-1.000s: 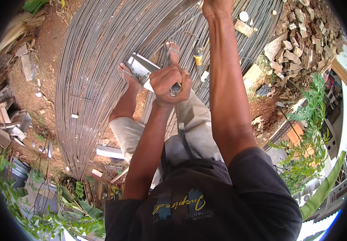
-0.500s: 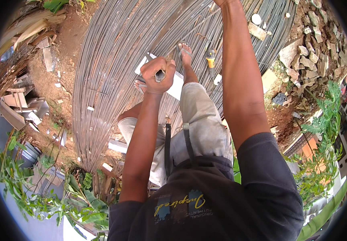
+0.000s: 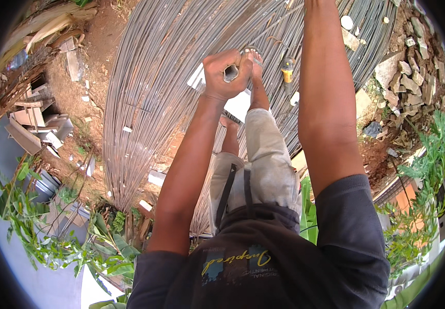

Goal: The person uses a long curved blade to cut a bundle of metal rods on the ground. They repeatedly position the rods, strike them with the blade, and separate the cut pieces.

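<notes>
My left hand (image 3: 218,78) is closed around a hollow metal pipe (image 3: 230,73), whose open end faces up out of my fist. The rest of the pipe is mostly hidden by the hand. My right forearm (image 3: 326,77) stretches to the top edge, where the hand is cut off. Below both arms lies a broad bundle of long steel rods (image 3: 150,77). A yellow and grey power tool (image 3: 287,72), like an angle grinder, lies on the rods between my arms. White flat pieces (image 3: 239,104) lie under my left hand.
My sandalled foot (image 3: 254,57) stands on the rods just right of my left hand. Broken stones (image 3: 410,77) are heaped on the right. Wood scraps and boxes (image 3: 32,121) lie on bare soil at left. Leafy plants (image 3: 21,206) grow along both sides.
My left hand has shifted right and slightly up with the pipe. My right arm has also shifted right, its hand now out of view. My legs have stepped closer together.
</notes>
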A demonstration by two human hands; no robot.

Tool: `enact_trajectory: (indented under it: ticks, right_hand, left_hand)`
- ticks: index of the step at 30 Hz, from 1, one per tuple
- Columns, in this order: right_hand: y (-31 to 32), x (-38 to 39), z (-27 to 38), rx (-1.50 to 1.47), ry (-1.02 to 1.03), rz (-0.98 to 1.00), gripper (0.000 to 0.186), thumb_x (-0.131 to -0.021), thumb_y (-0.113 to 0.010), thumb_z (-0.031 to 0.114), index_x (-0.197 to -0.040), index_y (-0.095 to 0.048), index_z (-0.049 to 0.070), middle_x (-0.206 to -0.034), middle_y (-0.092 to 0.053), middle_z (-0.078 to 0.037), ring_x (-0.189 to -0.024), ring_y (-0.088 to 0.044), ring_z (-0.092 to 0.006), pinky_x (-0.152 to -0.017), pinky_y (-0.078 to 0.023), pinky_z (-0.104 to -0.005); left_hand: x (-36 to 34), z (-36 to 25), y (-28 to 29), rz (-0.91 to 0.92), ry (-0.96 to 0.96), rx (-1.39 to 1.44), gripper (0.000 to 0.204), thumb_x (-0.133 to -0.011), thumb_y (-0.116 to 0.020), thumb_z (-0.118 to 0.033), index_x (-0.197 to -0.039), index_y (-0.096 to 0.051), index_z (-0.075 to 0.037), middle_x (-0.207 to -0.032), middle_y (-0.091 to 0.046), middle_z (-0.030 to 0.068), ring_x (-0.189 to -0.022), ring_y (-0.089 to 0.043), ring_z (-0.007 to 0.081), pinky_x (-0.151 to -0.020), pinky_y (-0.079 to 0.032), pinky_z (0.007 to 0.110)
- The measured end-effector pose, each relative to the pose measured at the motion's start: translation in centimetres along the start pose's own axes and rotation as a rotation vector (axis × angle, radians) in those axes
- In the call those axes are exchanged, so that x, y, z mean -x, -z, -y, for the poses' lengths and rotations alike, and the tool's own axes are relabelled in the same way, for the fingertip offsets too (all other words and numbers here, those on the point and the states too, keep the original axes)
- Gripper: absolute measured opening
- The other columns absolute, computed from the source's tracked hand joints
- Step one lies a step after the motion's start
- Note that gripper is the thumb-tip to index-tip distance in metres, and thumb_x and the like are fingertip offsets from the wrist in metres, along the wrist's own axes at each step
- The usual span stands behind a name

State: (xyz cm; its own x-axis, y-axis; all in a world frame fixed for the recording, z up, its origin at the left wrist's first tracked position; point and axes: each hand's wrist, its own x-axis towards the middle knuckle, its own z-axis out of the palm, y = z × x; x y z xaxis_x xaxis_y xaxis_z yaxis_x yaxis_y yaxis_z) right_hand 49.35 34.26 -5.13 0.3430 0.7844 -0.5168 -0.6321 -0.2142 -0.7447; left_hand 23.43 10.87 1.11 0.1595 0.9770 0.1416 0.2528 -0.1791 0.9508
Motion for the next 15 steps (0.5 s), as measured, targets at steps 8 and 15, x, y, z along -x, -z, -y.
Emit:
enact_trajectory:
  ticks: [8,15]
  right_hand:
    - [1.0,1.3,-0.2,-0.107,0.043,-0.101,0.029,-0.094,-0.054,0.03,-0.067,-0.045,0.022,-0.055,-0.043,0.003,-0.044,-0.043,-0.015,-0.043,-0.036,-0.0331]
    - [-1.3,5.7,-1.1,-0.15,0.15,-0.216,0.03,-0.092,-0.056,0.028,-0.065,-0.043,0.021,-0.054,-0.04,0.004,-0.043,-0.041,-0.0143,-0.043,-0.036,-0.0316]
  left_hand:
    - [-0.3,0.1,-0.9,-0.131,-0.052,0.044,0.037,-0.088,-0.072,0.001,-0.059,-0.05,-0.004,-0.053,-0.047,0.0021,-0.048,-0.038,0.0098,-0.045,-0.031,0.031]
    - [-0.5,0.6,-0.6,-0.237,-0.125,0.06,0.033,-0.084,-0.073,0.001,-0.059,-0.052,-0.005,-0.053,-0.049,0.0049,-0.044,-0.041,0.0152,-0.045,-0.033,0.033]
